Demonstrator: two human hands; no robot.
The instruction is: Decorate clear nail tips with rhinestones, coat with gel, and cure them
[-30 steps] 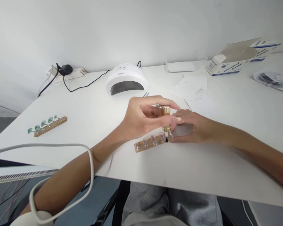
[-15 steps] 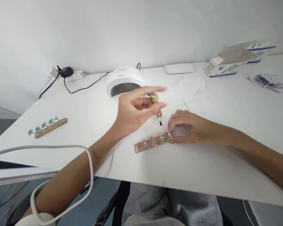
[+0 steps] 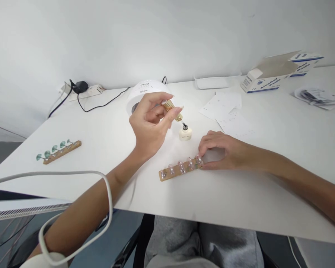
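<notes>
In my left hand (image 3: 152,123) I pinch the gold cap of a nail polish brush (image 3: 173,109), tilted down to the right. Its tip is at the mouth of a small cream polish bottle (image 3: 185,134) standing upright on the table. My right hand (image 3: 219,149) is closed on the right end of a wooden strip (image 3: 176,177), thumb and fingers at the last nail tip. Along that strip sit several clear, pinkish nail tips (image 3: 181,167) with shiny decorations.
A white nail lamp (image 3: 145,86) stands behind my left hand. Another wooden strip (image 3: 63,152) bearing green pieces lies left. Paper sheets (image 3: 226,106), a shallow white tray (image 3: 212,83) and an open alcohol pad box (image 3: 264,80) are at the back. A pale cable (image 3: 109,193) loops over my left forearm.
My left hand has moved left and slightly up, bringing the brush from above the strip to the bottle's mouth. The bottle now shows more fully. My right hand stays on the strip.
</notes>
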